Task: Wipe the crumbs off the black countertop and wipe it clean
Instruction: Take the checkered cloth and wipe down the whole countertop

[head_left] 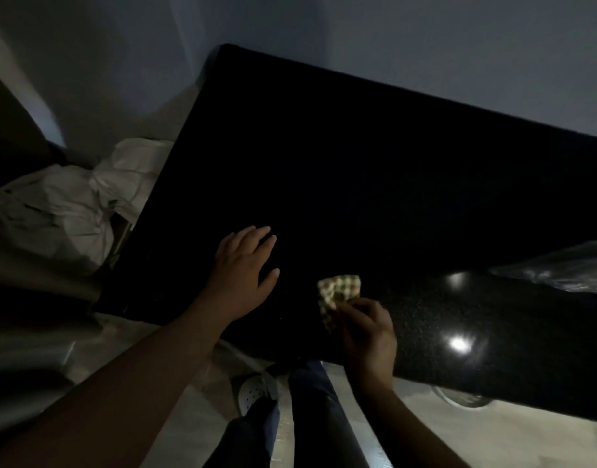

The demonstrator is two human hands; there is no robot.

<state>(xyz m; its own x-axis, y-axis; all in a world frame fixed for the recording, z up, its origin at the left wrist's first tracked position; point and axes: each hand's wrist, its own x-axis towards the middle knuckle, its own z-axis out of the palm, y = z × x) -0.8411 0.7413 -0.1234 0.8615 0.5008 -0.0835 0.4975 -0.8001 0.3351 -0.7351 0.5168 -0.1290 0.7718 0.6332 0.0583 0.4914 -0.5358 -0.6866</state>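
Note:
The black countertop [375,170] fills the middle of the dim view, its front edge near my legs. My left hand [243,265] lies flat on it near the front left, fingers straight and spread. To its right, my right hand [368,332] pinches a small checked cloth [339,292], which sticks up from my fingers just above the counter's front part. The light is too low to make out crumbs on the surface.
White plastic bags [81,201] are piled on the floor left of the counter. A clear plastic sheet [567,268] lies at the counter's right edge. Two bright light reflections [457,342] show on the speckled front right. A grey wall stands behind.

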